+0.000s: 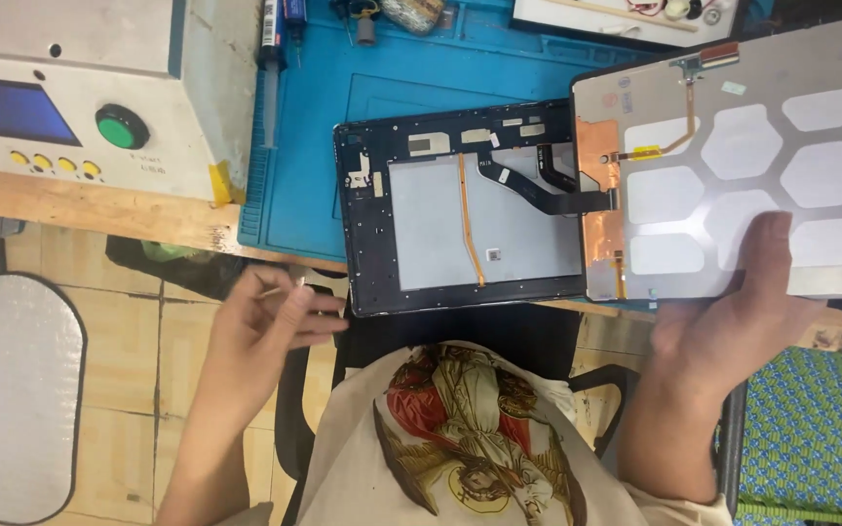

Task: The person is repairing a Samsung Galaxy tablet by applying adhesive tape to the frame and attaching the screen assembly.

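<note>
tablet frame (pixel 460 209) open on blue mat (pixel 294 156), flex cable joined to lifted screen panel (pixel 733 166); right hand (pixel 733 312) grips panel, left hand (pixel 275 321) pinches thin tool (pixel 280 288); white control box (pixel 80 88) on desk (pixel 99 209) left

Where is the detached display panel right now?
Head view, right side: the display panel lies face down, gripped by the right hand, beside the open tablet frame.

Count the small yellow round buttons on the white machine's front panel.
4, in a row below the blue screen, left of the green knob. None seem hidden.
</note>
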